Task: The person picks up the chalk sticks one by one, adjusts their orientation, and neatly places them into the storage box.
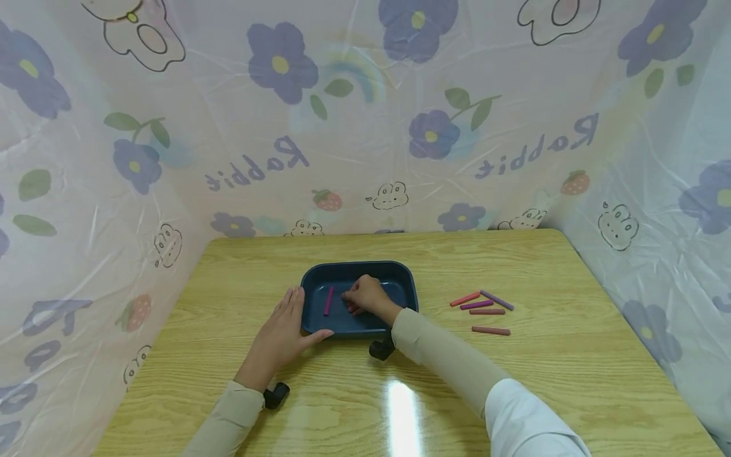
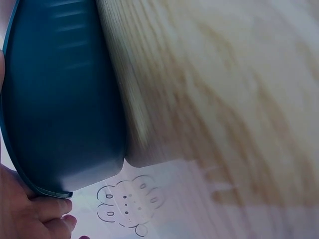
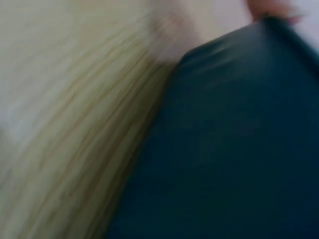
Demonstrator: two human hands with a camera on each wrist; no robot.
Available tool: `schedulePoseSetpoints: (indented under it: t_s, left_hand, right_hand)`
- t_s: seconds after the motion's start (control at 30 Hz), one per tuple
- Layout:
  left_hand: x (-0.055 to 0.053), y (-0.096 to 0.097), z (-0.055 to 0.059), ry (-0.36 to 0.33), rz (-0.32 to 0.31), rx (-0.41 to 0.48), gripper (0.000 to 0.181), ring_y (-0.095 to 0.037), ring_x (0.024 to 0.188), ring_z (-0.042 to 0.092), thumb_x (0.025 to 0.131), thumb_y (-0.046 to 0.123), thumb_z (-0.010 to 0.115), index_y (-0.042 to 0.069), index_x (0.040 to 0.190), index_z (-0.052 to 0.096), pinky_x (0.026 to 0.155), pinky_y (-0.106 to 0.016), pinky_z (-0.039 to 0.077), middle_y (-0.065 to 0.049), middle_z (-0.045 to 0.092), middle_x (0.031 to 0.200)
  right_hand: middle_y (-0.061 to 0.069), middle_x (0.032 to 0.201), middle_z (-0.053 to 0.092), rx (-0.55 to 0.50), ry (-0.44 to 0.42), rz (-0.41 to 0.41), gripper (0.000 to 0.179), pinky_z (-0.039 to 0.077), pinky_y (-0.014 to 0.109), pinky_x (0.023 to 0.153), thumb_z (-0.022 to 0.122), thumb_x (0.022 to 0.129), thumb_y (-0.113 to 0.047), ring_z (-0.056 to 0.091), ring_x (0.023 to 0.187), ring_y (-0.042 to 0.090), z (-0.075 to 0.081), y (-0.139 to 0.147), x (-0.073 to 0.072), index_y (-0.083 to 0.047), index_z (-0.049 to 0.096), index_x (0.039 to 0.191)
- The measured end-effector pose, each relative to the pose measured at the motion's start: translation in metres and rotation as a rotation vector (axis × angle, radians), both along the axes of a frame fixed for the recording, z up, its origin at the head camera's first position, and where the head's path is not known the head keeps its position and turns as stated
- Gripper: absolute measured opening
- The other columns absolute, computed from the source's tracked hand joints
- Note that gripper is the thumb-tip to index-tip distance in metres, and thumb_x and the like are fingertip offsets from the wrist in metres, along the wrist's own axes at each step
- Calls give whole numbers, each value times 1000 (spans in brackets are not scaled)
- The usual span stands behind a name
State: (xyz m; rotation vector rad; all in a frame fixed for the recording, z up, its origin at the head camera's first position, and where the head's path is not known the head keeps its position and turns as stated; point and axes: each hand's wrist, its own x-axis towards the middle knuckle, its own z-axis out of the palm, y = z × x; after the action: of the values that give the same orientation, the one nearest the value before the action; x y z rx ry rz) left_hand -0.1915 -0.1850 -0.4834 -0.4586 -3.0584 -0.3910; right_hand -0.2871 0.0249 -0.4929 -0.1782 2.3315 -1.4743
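Blue tray (image 1: 358, 334) holds one magenta stick (image 1: 328, 301); the left hand (image 1: 284, 327) rests against its end, fingers extended; the right hand (image 1: 368, 296) curls inside, any held object indiscernible.

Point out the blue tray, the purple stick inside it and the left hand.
Blue tray (image 1: 356, 334): head view, on its near wall.
Purple stick (image 1: 329, 301): head view, middle of its length.
Left hand (image 1: 281, 331): head view, on its back.

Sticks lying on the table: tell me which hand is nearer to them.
Right. The right hand is inside the tray, left of the sticks; the left hand is farther off, at the tray's left end.
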Motion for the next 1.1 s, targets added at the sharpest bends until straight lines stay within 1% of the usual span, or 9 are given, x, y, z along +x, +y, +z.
schedulePoseSetpoints:
  t_s: [0.1,0.33,0.5,0.7,0.87,1.1]
  left_hand:
    - [0,-1,-1,0,-2,-1,111,-27,141,3,76,82,32,1,149,8,111,-46,15,-16,11,153]
    - [0,0,2,11,-5,0,111,-27,141,4,76,82,32,1,149,8,111,-46,16,-17,12,153]
    - [1,0,2,5,-4,-1,112,-27,141,4,76,83,31,1,148,9,111,-46,15,-17,12,153]
    - [1,0,1,-2,-6,2,112,-27,141,4,76,83,31,1,148,9,111,-46,15,-17,12,153]
    - [1,1,2,-11,-1,0,112,-27,141,3,76,83,31,1,149,8,111,-45,15,-16,10,153]
    - [2,2,3,-7,1,-6,112,-28,141,5,76,82,31,0,148,9,111,-45,16,-17,13,153]
  right_hand:
    - [11,64,65,15,24,9,23,55,30,51,65,88,-13,65,56,19,-1,-1,0,2,64,71]
    - [13,68,66,-15,-6,-5,25,55,31,53,63,89,-16,66,61,22,2,-1,1,6,66,77]
    - [15,70,67,-39,-25,-22,26,55,32,53,62,90,-17,67,62,24,3,-1,3,7,66,80]
    - [14,71,66,-76,-31,-40,30,56,33,54,60,91,-21,66,59,21,3,0,3,6,67,82]
    - [13,73,66,-100,-9,-29,32,56,33,55,59,92,-23,66,60,20,2,1,2,7,67,86]
    - [16,75,67,-133,-13,-13,32,56,35,57,58,93,-23,66,63,24,5,2,5,8,66,88]
